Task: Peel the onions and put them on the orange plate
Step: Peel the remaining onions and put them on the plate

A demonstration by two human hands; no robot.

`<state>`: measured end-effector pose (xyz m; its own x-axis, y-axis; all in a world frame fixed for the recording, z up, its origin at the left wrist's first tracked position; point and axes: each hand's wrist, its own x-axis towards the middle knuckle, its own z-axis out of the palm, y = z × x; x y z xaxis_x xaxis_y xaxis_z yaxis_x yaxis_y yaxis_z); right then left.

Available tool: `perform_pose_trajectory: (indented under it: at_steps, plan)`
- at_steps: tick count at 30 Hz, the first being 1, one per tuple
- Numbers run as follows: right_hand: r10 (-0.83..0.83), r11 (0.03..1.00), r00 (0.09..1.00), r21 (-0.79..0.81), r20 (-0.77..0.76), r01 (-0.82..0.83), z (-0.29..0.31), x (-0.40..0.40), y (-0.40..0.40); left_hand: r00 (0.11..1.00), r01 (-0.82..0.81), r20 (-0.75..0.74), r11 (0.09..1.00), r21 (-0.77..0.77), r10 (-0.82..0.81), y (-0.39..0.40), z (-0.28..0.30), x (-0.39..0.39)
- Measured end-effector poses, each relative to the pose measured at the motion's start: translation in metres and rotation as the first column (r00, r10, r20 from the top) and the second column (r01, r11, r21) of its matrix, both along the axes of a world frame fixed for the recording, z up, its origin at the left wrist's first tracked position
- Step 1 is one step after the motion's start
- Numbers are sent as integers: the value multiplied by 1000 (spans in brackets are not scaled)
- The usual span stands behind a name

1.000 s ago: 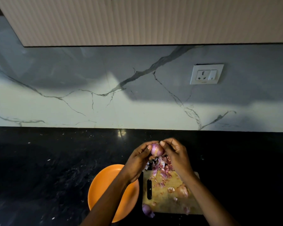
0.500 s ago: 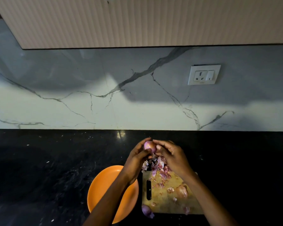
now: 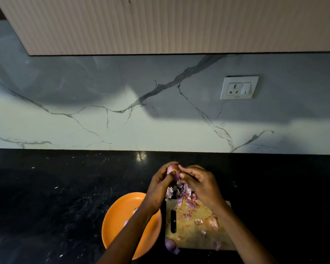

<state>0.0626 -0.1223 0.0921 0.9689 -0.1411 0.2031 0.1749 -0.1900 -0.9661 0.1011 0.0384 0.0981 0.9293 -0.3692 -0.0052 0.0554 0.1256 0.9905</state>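
A small purple onion (image 3: pixel 172 169) is held above the counter by my left hand (image 3: pixel 160 184), whose fingers wrap it. Fingertips of my right hand (image 3: pixel 198 182) pinch at its top right side. Under my left forearm lies the orange plate (image 3: pixel 118 220), with something pale on it, partly hidden. To its right is a wooden cutting board (image 3: pixel 191 231) with a pile of purple peels (image 3: pixel 183 194) at its far end. An unpeeled brown onion (image 3: pixel 211 222) lies on the board. Another purple onion (image 3: pixel 171 244) sits at the board's near left corner.
The counter (image 3: pixel 55 197) is black stone, backed by a marble wall (image 3: pixel 103 121) with a socket (image 3: pixel 239 87). A ribbed cabinet (image 3: pixel 179 23) hangs overhead. The board's dark handle slot (image 3: pixel 173 221) faces the plate.
Both hands have shifted a little to the left with the onion. The left fingers now cover more of it and the right fingertips have moved to its top.
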Motion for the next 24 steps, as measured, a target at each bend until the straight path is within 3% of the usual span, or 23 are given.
perform_pose_trajectory:
  at_steps: [6,14,24]
  plan:
    - [-11,1000,1000,-27,-6,11,-2,-2,3,1000,-18,-16,1000,10,18,-3,-7,0]
    - [-29,989,999,141,-32,33,1,-3,2,987,126,-98,991,-39,-129,0,1,6]
    - [-14,994,1000,107,-14,16,7,-5,5,993,98,-53,993,-60,-101,6,-3,5]
